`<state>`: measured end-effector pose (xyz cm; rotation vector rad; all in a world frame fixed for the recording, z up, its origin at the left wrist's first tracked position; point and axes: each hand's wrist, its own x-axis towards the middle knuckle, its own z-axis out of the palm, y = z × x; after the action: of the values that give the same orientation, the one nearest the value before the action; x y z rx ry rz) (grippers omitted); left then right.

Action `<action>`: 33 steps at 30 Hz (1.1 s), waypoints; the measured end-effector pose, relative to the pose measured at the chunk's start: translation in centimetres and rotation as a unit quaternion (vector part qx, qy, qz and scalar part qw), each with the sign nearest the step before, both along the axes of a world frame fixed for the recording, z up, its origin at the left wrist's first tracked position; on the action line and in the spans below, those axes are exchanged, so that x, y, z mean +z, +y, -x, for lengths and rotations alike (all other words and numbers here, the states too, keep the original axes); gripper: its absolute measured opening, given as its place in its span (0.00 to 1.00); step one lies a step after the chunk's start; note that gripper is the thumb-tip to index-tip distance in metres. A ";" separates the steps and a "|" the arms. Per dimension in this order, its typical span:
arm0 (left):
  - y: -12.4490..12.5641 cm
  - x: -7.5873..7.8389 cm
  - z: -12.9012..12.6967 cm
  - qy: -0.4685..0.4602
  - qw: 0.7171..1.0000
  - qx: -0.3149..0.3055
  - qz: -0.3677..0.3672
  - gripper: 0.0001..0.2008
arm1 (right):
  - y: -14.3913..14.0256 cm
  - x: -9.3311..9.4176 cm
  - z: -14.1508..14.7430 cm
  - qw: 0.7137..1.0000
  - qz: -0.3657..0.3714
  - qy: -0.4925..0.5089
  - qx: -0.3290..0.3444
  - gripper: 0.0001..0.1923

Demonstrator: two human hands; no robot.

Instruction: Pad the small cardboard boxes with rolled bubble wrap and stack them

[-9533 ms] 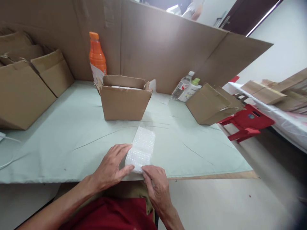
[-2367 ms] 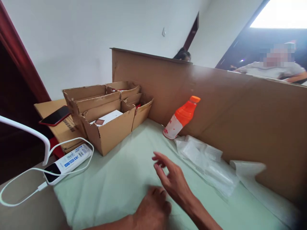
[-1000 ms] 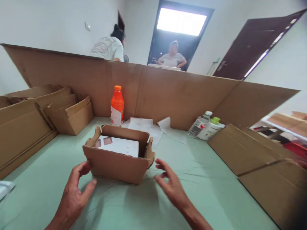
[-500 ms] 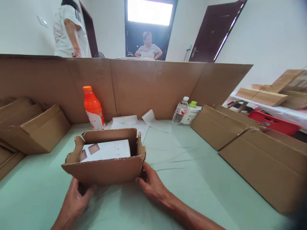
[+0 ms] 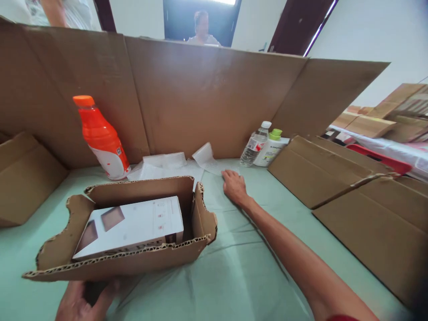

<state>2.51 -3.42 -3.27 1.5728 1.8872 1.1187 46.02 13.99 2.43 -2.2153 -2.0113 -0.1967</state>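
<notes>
Where the pale green cloth (image 5: pixel 240 276) covers the table from the lower left to the lower right of the frame, a tall folded cardboard screen (image 5: pixel 207 98) stands along its far edge, and above it show a white wall, a dark doorway and parts of two other people. At far left sits a closed brown carton (image 5: pixel 23 178); just right of it an orange drink bottle (image 5: pixel 102 140) leans against the screen. In the lower left the left hand (image 5: pixel 82 301) curls its fingers under the near wall of an open, ragged-edged cardboard box (image 5: pixel 133 263), gripping it from below. Inside lies a flat white product box (image 5: pixel 133 227), its long axis running left to right across the frame and its printed face up, tilted slightly toward the camera. Behind the box lie sheets of bubble wrap (image 5: pixel 167 162). The right hand (image 5: pixel 234 187), at centre, rests palm down with fingers loosely spread on the edge of that wrap, gripping nothing that can be seen. Further right stand a clear water bottle (image 5: pixel 254 147) and a white green-capped bottle (image 5: pixel 270 149), touching each other, then flattened cartons (image 5: pixel 334 174) reaching to the right edge.
</notes>
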 end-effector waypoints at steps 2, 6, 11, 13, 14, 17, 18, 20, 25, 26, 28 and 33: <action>-0.1 0.4 -0.2 0.007 1.000 0.004 0.014 0.32 | 1.9 -0.1 -1.4 0.998 0.014 -0.043 -0.032 0.17; 0.0 0.7 -0.3 0.020 0.999 0.014 0.022 0.33 | 2.3 1.1 -2.4 0.993 0.051 -0.103 -0.026 0.18; 0.4 1.0 -0.6 -0.007 0.999 -0.027 -0.023 0.30 | -4.5 4.4 -0.3 0.987 0.071 -0.142 0.005 0.10; 0.6 1.3 -0.8 -0.012 0.998 -0.040 -0.043 0.28 | -9.3 5.3 1.3 0.986 0.082 -0.144 0.021 0.12; 0.7 1.6 -0.8 -0.012 0.998 -0.045 -0.053 0.27 | -12.0 5.5 2.2 0.985 0.092 -0.144 0.032 0.12; 0.8 2.3 -0.6 -0.006 0.996 -0.063 -0.064 0.27 | -19.4 5.9 5.1 0.983 0.131 -0.101 0.082 0.09; 0.8 2.6 -0.5 -0.004 0.996 -0.068 -0.064 0.27 | -21.4 6.1 6.0 0.983 0.141 -0.061 0.105 0.08; 0.5 3.1 -0.3 0.004 0.996 -0.076 -0.046 0.26 | -24.5 6.6 7.3 0.975 0.147 0.061 0.153 0.09; -1.8 3.8 0.9 -0.039 0.990 -0.131 0.033 0.32 | -28.7 7.9 6.2 0.920 0.117 0.322 0.189 0.15; -2.6 3.9 1.1 -0.041 0.990 -0.131 0.039 0.34 | -29.4 7.7 5.6 0.919 0.116 0.332 0.180 0.15; -4.6 4.3 1.3 -0.013 0.994 -0.105 0.036 0.36 | -30.7 6.7 4.7 0.927 0.114 0.305 0.184 0.16; -9.3 5.1 -1.0 0.097 0.977 -0.136 -0.136 0.22 | -32.3 1.7 5.6 0.953 0.052 0.144 0.262 0.19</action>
<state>3.55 -12.69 1.86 2.0870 1.6169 1.1726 40.43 -18.29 4.11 -1.5580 -2.3756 0.2805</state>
